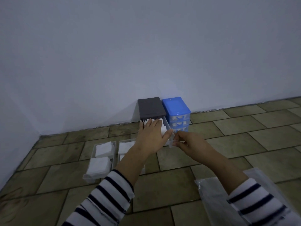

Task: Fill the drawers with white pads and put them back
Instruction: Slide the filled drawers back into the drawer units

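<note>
A clear drawer (167,128) full of white pads (163,128) sticks halfway out of the dark grey drawer unit (150,107) by the wall. My left hand (151,136) lies flat on the pads with straight fingers. My right hand (187,144) pinches the drawer's front right corner. Two more clear drawers lie on the floor to the left, the left drawer (99,160) and the second drawer (125,146), both holding white pads; my left forearm hides part of the second one.
A blue drawer unit (176,110) with its drawers in place stands right of the grey one. A clear plastic bag (216,193) lies on the tiled floor under my right forearm. The wall runs behind both units.
</note>
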